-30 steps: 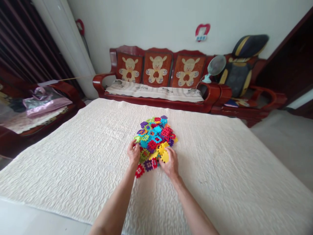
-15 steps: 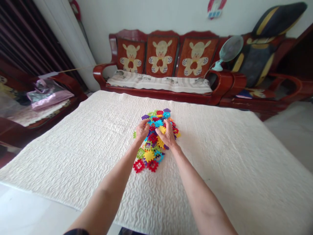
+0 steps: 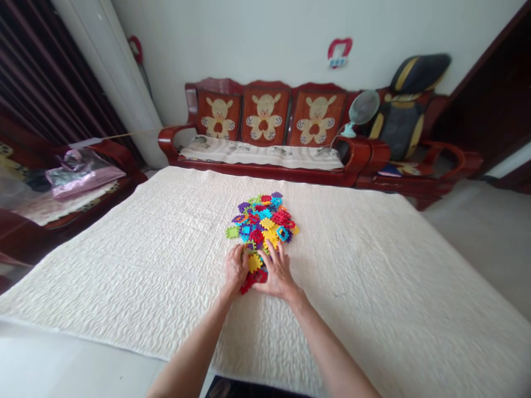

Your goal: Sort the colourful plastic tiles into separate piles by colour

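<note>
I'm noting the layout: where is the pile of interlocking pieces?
In the head view, the pile of interlocking pieces lies near the centre on the cream quilted cover, its near end between the left hand and the right hand.

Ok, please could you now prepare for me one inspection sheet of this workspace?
Surface: cream quilted fabric cover.
Job's things: multicoloured flat notched pieces, plastic-looking, heaped and overlapping on the cover.
Clutter: shiny pink bag on the seat at left.
Hands: bare left hand at the heap's near left edge; bare right hand, spread, at its near right edge; any grip cannot be told.
Cables: thin pale line beside the pale green round fan, perhaps its cord.
Surroundings: dark red wooden sofa with three brown bear-patterned cushions, beyond the cover.
</note>
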Motion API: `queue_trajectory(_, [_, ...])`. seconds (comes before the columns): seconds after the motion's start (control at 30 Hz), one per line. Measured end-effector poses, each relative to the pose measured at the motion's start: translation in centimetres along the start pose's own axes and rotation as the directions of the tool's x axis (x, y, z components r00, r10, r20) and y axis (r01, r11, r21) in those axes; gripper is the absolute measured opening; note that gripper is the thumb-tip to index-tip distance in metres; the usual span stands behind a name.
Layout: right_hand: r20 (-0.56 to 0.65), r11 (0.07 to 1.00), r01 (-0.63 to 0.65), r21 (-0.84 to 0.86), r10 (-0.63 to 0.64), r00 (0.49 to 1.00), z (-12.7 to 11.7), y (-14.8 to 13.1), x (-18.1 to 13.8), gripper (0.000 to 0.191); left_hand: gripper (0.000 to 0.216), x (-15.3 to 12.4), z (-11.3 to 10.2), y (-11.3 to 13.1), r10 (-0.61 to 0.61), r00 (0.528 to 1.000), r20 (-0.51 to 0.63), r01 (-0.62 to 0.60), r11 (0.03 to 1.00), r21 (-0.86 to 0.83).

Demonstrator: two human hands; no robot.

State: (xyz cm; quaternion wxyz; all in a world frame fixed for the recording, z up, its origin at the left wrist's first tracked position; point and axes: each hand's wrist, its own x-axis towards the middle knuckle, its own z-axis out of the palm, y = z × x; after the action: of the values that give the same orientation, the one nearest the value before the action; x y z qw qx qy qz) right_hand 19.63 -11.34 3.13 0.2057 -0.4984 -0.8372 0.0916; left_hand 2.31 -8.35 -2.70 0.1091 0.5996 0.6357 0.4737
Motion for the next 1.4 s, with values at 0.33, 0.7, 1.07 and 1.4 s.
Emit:
queue_trajectory(0.33, [-0.302, 0.990, 0.120, 0.078, -0.091, 0.949, 2.6, 1.8, 1.7, 0.072, 0.034, 3.0, 3.5, 0.7, -0.190, 0.955, -0.228, 0.161, 0.977, -0.138])
queue_trajectory(0.7, [-0.256, 0.993, 0.080, 0.082, -0.057, 0.965, 3.4, 3.8, 6.9, 0.069, 0.032, 8.6, 5.3, -0.5, -0.208, 0.938, -0.278, 0.168, 0.973, -0.161])
queue_trajectory(1.07, [-0.335, 0.994, 0.003, 0.113, 0.035, 0.941, 3.5, 5.3, 8.3, 0.078, 0.032, 10.6, 6.8, -0.5, -0.113, 0.957, -0.267, 0.086, 0.990, -0.108])
queue_trajectory(1.4, [-0.329, 0.966, 0.159, 0.204, -0.086, 0.940, 1.1, 6.2, 9.4, 0.069, 0.031, 11.2, 6.1, -0.3, 0.038, 0.980, -0.195, -0.036, 0.999, 0.014])
